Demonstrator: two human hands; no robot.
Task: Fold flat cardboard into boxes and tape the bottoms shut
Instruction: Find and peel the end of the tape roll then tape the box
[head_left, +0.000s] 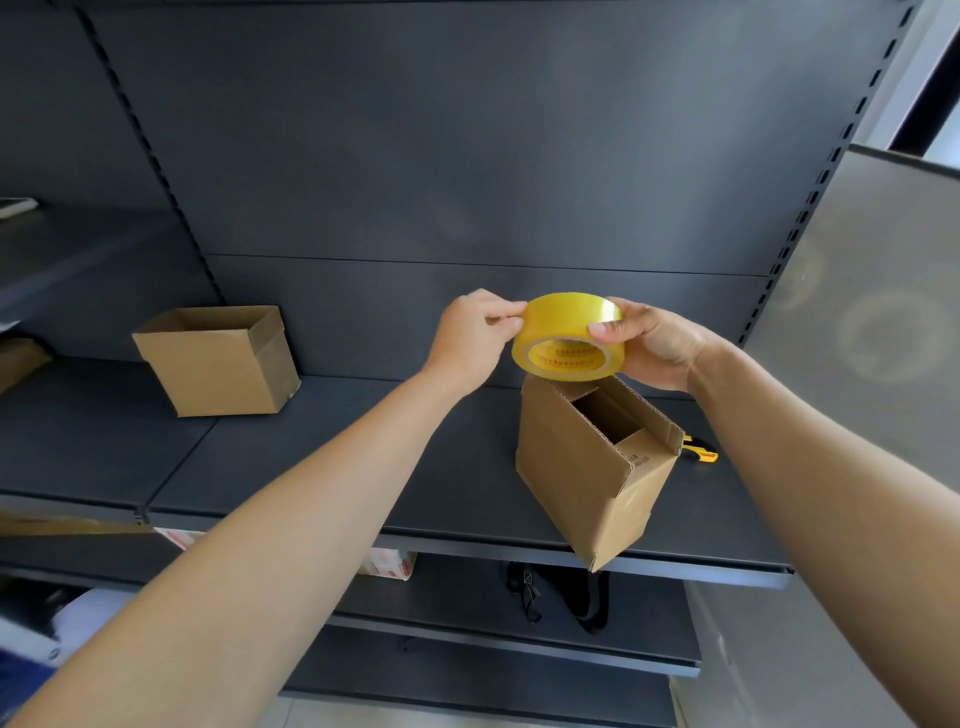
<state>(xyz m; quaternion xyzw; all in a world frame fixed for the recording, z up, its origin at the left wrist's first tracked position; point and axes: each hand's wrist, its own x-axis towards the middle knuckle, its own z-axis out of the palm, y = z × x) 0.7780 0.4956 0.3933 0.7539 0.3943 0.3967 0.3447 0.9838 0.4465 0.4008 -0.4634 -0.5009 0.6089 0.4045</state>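
A yellow roll of packing tape is held in the air above the shelf. My right hand grips the roll from the right, thumb on its outer face. My left hand pinches the roll's left edge with thumb and fingertips. Directly below the roll stands a folded cardboard box, tilted, its upper flaps partly open so the inside shows. A second folded box sits open-topped at the back left of the shelf.
A dark metal shelf carries both boxes. A yellow and black utility knife lies behind the near box on the right. Flat cardboard pokes in at the left edge. Lower shelves hold a black strap and small cartons.
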